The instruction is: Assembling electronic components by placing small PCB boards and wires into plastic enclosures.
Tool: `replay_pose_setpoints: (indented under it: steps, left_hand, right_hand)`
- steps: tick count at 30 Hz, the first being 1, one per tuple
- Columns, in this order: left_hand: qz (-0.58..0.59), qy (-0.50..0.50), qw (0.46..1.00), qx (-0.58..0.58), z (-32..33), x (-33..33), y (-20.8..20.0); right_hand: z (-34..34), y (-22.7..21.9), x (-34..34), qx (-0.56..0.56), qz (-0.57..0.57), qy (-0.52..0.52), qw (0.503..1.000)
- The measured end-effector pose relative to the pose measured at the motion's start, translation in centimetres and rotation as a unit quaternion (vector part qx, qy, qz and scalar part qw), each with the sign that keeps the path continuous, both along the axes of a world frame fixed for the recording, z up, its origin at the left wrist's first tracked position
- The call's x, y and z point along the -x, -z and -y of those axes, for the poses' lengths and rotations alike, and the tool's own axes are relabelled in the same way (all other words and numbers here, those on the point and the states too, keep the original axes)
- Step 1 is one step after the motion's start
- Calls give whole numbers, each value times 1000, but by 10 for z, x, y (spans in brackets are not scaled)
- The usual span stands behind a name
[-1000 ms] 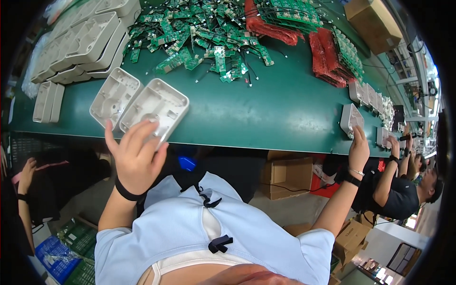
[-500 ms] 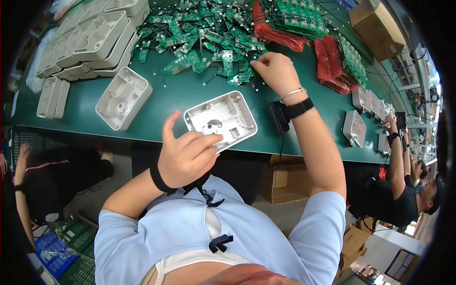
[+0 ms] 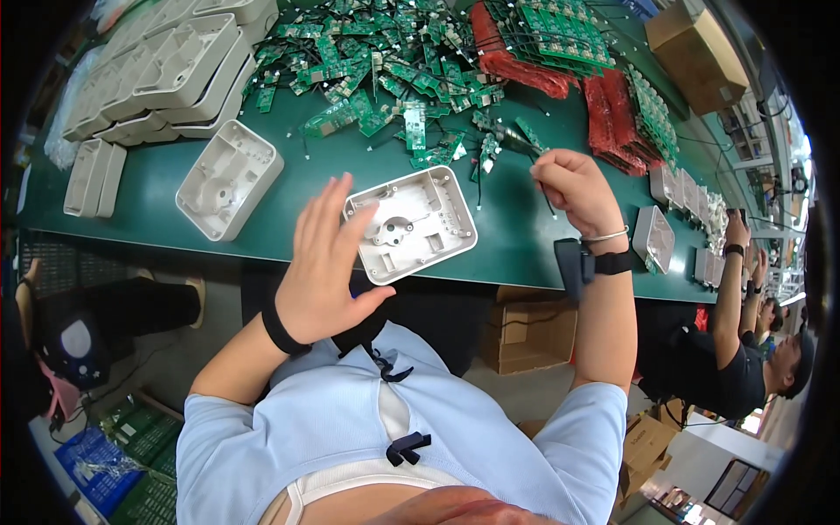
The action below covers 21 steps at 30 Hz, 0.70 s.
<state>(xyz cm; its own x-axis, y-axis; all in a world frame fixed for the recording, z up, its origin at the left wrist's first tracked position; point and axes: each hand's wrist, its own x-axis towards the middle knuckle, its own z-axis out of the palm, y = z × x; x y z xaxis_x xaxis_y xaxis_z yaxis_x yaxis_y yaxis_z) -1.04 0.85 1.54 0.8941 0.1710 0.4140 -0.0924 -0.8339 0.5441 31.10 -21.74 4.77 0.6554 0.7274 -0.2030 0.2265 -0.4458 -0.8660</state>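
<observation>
A white plastic housing shell lies open side up near the front edge of the green table. My left hand hovers at its left edge, fingers spread, fingertips just over the shell's corner, holding nothing. My right hand is raised to the right of the shell, fingers pinched on a small green circuit board with a thin black wire hanging from it. A black strap with a small device sits on my right wrist.
A second white shell lies to the left, with stacks of shells behind it. Loose green boards and red-wired bundles cover the back. More shells sit right. A co-worker stands at right.
My left hand slid the shell from the table's left to the middle front, then opened off it. My right hand reached into the board pile and drew back with a small board.
</observation>
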Motion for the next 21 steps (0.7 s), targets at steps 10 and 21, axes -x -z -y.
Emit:
replay_pose_setpoints:
  steps: [10, 21]
  left_hand:
    - [-4, -3, 989, 150, -2, 2, 6]
    - [-1, -3, 991, 131, -10, 2, -6]
  right_hand:
    - [19, 32, 67, -368, -609, 108, 694]
    - [-20, 16, 83, -429, -797, 46, 423]
